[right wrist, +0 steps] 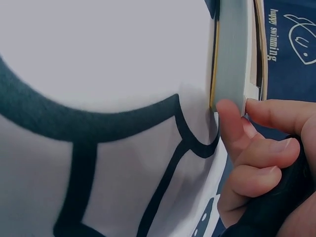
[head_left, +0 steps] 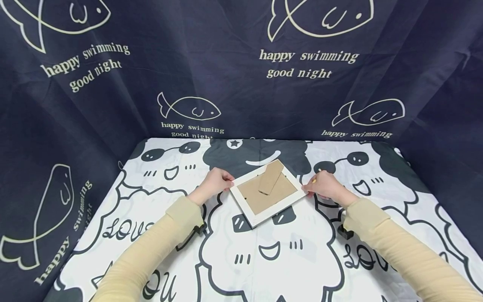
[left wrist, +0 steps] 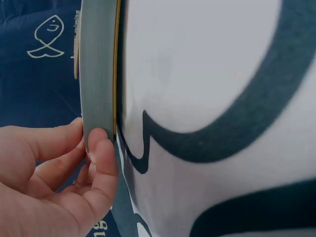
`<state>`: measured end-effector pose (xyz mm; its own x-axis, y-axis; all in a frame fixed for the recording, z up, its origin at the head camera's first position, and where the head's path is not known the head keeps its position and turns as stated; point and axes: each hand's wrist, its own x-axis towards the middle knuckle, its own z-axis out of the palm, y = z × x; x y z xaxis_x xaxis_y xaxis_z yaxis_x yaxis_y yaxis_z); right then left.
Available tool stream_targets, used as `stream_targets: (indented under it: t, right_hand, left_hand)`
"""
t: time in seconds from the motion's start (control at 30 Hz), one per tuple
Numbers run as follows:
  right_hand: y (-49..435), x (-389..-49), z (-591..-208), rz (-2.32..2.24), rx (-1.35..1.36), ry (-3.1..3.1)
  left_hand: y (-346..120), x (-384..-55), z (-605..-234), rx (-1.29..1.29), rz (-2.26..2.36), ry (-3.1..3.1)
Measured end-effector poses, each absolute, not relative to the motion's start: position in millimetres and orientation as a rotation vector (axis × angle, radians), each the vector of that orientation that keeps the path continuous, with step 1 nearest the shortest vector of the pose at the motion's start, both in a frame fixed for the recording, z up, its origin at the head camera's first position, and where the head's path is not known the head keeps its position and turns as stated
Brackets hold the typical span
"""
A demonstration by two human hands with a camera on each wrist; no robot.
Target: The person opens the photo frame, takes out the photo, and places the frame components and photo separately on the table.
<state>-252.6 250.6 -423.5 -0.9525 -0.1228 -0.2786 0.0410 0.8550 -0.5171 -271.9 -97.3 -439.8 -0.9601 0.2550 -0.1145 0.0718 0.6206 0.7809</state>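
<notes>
A white picture frame [head_left: 274, 197] is lying back-side up between the hands, its easel leg [head_left: 271, 179] showing and its long axis running from near left to far right. The left hand [head_left: 216, 180] is pinching the left corner, the right hand [head_left: 325, 184] the opposite one, finger gaps just the frame's thickness; neither is nearer. Cartoon-printed cloth is covering the surface [head_left: 302, 268]; navy fish-print fabric [head_left: 241, 63] is hanging behind and alongside.

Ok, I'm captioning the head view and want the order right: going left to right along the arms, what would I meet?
Left sleeve → left hand → picture frame, back side up → right hand → right sleeve.
</notes>
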Motion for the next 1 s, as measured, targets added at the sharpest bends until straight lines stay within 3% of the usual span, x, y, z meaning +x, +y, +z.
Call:
stream_targets:
  t: [1.0]
  right_hand:
    - [249, -237, -434, -0.979, 0.021, 2.557]
  left_hand:
    - [-90, -301, -434, 0.223, 1.205, 2.633]
